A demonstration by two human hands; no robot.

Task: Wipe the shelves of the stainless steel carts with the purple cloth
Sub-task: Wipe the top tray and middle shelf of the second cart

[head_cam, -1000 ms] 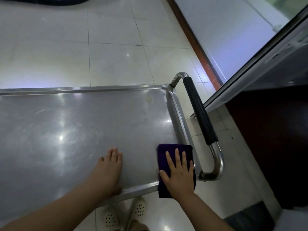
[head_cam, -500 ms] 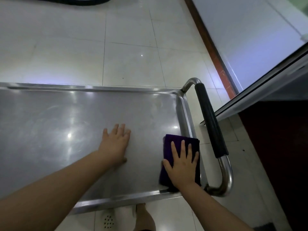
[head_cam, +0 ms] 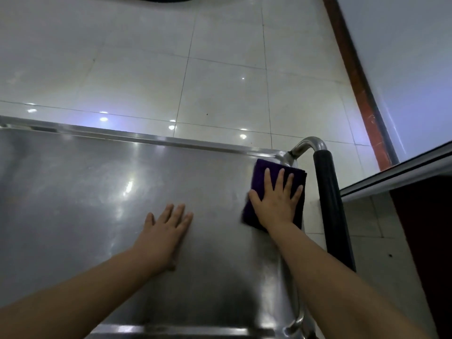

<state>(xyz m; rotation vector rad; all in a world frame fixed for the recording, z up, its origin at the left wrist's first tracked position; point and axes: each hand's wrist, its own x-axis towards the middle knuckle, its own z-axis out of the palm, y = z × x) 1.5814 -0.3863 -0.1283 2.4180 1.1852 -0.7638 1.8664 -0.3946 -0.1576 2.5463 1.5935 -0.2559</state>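
The top shelf of the stainless steel cart (head_cam: 85,192) fills the lower left of the head view, shiny and rimmed. A folded purple cloth (head_cam: 263,167) lies in the shelf's far right corner. My right hand (head_cam: 276,199) presses flat on the cloth with straight, spread fingers. Flat on the bare steel rests my left hand (head_cam: 166,231), left of the cloth and nearer to me, fingers straight.
The cart's push handle (head_cam: 330,206), black grip on a bent steel tube, runs along the right end of the shelf. A dark counter or cabinet (head_cam: 420,216) stands close on the right. Pale floor tiles (head_cam: 220,69) lie beyond, and a white wall with a red skirting (head_cam: 362,94).
My right hand has slid the cloth along the shelf's right edge from the near corner to the far corner. My left hand has moved forward onto the shelf's middle.
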